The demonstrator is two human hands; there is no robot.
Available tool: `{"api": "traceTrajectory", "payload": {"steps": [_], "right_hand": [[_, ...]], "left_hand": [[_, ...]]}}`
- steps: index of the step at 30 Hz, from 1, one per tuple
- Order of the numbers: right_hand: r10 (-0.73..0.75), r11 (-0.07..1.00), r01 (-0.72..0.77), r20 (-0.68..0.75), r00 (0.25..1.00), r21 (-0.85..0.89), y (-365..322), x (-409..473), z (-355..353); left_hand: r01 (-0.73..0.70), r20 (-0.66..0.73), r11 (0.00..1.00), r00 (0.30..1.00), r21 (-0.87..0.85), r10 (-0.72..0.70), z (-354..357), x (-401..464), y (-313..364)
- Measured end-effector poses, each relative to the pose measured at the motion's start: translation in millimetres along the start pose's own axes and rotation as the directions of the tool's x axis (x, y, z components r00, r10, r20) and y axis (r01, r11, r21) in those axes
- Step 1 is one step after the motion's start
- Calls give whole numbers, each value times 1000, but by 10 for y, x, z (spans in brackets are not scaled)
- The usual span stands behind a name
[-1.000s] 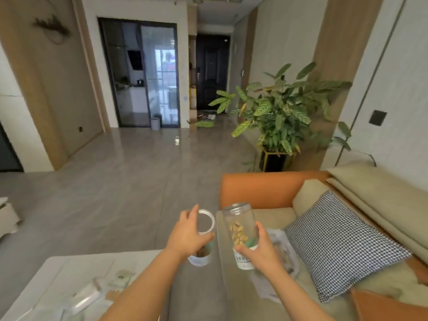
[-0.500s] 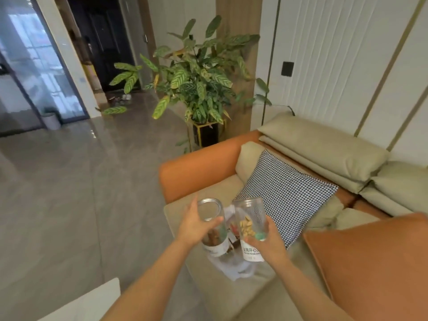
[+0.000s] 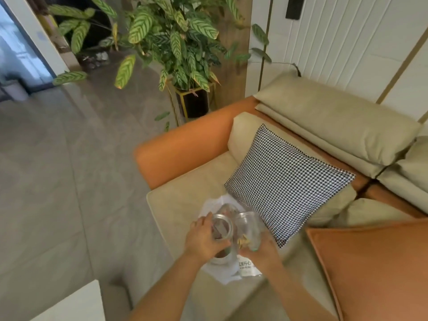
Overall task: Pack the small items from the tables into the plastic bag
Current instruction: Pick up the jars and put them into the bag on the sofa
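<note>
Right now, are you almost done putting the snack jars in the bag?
Not yet. The plastic bag lies on the sofa seat, and something may already be inside, though it's blurry. In hand: the left hand holds one clear jar, the right hand holds the nut jar, both just above the bag. Still left: lowering both in.

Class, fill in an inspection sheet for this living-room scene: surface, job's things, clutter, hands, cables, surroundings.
Surface: beige sofa seat with an orange armrest.
Job's things: two clear jars, left jar and right jar, held over the plastic bag lying on the seat.
Clutter: houndstooth pillow; orange cushion.
Hands: left hand grips the left jar; right hand grips the right jar.
Cables: nothing seen.
Surroundings: potted plant, grey tiled floor, white panelled wall.
</note>
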State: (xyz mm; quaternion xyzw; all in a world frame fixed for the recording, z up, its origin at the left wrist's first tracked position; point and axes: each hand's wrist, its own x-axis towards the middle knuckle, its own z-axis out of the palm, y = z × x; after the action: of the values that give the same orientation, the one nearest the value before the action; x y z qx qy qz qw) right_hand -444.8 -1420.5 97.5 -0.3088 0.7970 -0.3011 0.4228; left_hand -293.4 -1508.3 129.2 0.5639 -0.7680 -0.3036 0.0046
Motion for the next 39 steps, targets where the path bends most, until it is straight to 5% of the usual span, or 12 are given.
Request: {"api": "traceTrajectory", "payload": {"steps": [14,18,23,29,39], "right_hand": [[241,921,-252,-72,968,-297,343,1426,686],[219,913,-231,-75,973,-336,449,1741,915],[202,961,-206,-42,979,-183,554,2041,1188],[45,840,55,170,984,-540,587,2150,1343],[28,786,66,142,989,-615,637,2004,1180]], "left_hand": [[60,169,994,983,88,-74,860,1613,-493],[70,115,988,990,135,-86,1033,1928,-657],[117,-25,988,993,97,-115,1161,2214,-800],[57,-108,990,993,128,-43,1215,2380,-909],[182,82,973,977,142,-195,1085,2459,-1037]]}}
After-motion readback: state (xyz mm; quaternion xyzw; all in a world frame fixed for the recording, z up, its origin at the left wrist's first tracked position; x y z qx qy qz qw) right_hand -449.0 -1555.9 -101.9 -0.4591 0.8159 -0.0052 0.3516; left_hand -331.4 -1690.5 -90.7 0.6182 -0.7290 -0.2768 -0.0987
